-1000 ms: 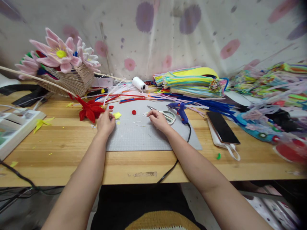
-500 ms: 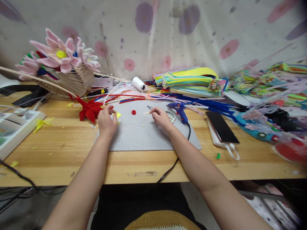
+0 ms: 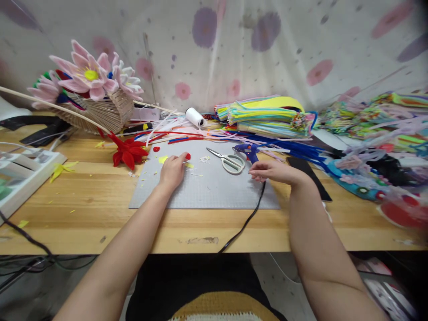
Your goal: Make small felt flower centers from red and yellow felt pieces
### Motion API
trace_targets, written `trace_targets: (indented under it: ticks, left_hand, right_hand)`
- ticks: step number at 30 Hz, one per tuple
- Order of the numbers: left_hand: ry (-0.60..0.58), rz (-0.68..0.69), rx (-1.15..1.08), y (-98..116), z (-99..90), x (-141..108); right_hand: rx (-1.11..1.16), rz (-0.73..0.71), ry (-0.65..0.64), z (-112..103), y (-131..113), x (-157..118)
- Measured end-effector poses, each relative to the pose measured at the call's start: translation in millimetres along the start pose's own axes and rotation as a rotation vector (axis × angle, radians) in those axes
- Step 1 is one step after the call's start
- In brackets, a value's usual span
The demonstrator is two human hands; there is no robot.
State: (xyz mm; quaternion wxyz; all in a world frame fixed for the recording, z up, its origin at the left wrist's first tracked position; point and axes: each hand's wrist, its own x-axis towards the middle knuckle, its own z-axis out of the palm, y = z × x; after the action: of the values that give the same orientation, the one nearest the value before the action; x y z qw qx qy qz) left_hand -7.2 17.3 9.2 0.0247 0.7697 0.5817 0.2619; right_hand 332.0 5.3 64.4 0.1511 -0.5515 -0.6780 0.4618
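Observation:
My left hand is over the grey cutting mat, its fingertips closed on a small red fuzzy disc. Beside that hand lie yellow scraps, and a second small red piece is farther back. Fingers loosely stretched and holding nothing, my right hand hovers by the mat's right edge, just in front of the blue glue gun. White-handled scissors rest on the mat between my hands, next to a little heap of white clippings.
A red fuzzy flower sits left of the mat. Bundled pipe cleaners and a white thread spool line the back. A basket of pink flowers stands back left. The black cord crosses the front edge; a phone lies right.
My left hand has moved right from beside the red flower to the red disc. My right hand has left the white clippings and scissors, moving right to the glue gun.

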Motion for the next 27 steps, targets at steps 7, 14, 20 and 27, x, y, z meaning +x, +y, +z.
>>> trace_targets:
  ticks: [7,14,20,27]
  left_hand:
    - [0.087,-0.152,0.000,12,-2.8,-6]
    - [-0.034,-0.137,0.041,19,0.4,-11]
    - [-0.017,-0.155,-0.010,20,-0.4,-10]
    - [0.075,-0.118,-0.060,18,-1.3,-12]
  right_hand:
    - [-0.054,-0.268,0.306,47,-18,36]
    - [-0.180,-0.474,0.287,129,-56,89]
    - [-0.194,-0.481,0.349,139,-59,105]
    - [-0.058,-0.438,0.355,145,-56,102]
